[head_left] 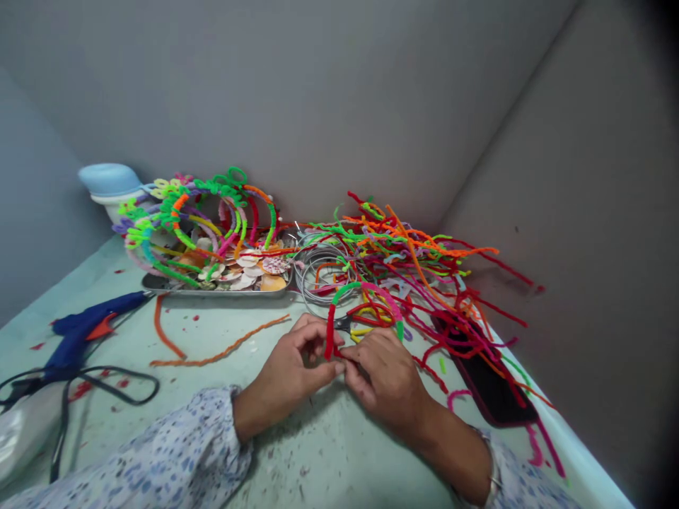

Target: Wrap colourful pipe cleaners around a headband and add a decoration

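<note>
Both my hands work at a headband hoop (329, 326) wrapped in red, green and pink pipe cleaner, its arch standing upright above my fingers. My left hand (291, 364) has thumb and fingers round the red end of the hoop. Close beside it, my right hand (390, 378) pinches a short dark red strand at that same end; its fingertips are partly hidden. The hoop's right leg passes behind my right hand. Just behind the hoop lie scissors (378, 309) with red and yellow handles.
A metal tray (223, 291) holds shells and finished pipe-cleaner hoops (177, 212). Right of it are a wire coil (318, 283) and a tangled pipe-cleaner pile (403, 240), partly over a phone (493, 389). At left are a blue glue gun (79, 332), its cord and two orange strands (228, 350).
</note>
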Motion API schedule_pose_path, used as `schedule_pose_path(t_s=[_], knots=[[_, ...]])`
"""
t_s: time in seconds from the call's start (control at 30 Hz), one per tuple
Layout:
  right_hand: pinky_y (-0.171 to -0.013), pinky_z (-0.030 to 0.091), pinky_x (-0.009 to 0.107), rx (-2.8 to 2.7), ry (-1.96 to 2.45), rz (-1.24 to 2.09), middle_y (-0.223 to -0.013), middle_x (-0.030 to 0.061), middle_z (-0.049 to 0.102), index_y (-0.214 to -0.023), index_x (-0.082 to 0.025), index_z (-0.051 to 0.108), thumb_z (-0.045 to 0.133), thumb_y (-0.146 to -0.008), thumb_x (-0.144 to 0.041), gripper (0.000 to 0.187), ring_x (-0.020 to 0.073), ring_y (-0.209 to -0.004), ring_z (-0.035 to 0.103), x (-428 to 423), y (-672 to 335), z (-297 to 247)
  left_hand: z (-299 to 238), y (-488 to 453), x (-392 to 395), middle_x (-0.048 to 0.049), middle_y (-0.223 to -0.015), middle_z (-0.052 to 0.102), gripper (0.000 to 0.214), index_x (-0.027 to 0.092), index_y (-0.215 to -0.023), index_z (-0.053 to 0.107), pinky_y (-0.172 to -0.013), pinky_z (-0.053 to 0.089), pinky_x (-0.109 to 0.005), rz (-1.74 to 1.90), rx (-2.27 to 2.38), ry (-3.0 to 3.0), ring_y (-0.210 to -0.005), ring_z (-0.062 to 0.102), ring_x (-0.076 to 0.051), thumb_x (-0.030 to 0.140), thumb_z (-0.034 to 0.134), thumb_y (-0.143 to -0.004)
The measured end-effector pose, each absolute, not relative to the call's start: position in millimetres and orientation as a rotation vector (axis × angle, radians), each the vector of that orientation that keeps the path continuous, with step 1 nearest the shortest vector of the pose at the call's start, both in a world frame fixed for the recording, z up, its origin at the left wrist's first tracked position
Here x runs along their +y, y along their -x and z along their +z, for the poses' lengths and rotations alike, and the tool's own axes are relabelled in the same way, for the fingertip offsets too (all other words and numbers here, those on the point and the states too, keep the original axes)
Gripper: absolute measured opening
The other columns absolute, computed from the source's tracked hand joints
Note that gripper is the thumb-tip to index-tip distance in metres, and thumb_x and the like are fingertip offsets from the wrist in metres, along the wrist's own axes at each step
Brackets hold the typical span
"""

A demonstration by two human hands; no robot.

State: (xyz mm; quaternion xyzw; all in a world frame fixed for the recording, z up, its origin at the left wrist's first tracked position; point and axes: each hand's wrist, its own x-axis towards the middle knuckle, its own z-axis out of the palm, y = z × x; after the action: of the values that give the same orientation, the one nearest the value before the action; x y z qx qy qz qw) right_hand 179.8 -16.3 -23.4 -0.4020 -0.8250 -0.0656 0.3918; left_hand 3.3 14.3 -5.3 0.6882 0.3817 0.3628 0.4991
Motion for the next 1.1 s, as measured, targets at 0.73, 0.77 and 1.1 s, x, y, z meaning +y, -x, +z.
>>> schedule_pose_path(t_s=[0.73,0.77,1.1], knots=[[-0.070,0.044,0.034,-2.003,1.062,-0.105,-0.067,0.0015,0.061,-0.082,-0.017,0.059,0.053,-0.085,-0.011,0.009,0.0152,-0.065,0.055,-16.0,-180.0,-23.8,-8.1,3.4,10.8,-0.0025,-0.085,0.056,0.015,0.021,-0.089,0.070,-0.063,0.044,-0.022,1.096,0.932,-2.365,-0.076,0.054,-0.012,0.013,0.058,-0.086],[-0.070,0.044,0.034,-2.006,1.061,-0.107,-0.066,0.0016,0.061,-0.082,-0.017,0.059,0.053,-0.085,-0.011,0.009,0.0154,-0.065,0.055,-16.0,-180.0,-23.4,-8.5,3.4,10.9,-0.0026,-0.085,0.056,0.015,0.021,-0.089,0.070,-0.063,0.044,-0.022,1.098,0.941,-2.376,-0.076,0.055,-0.012,0.013,0.058,-0.086],[-0.072,0.043,0.035,-2.073,1.072,-0.144,-0.066,0.0017,0.060,-0.083,-0.017,0.059,0.052,-0.084,-0.009,0.010,0.0167,-0.067,0.055,-16.4,-181.9,-24.8,-12.4,1.0,9.5,-0.0011,-0.085,0.056,0.012,0.020,-0.086,0.067,-0.066,0.044,-0.021,1.076,1.003,-2.389,-0.076,0.055,-0.012,0.011,0.058,-0.086]])
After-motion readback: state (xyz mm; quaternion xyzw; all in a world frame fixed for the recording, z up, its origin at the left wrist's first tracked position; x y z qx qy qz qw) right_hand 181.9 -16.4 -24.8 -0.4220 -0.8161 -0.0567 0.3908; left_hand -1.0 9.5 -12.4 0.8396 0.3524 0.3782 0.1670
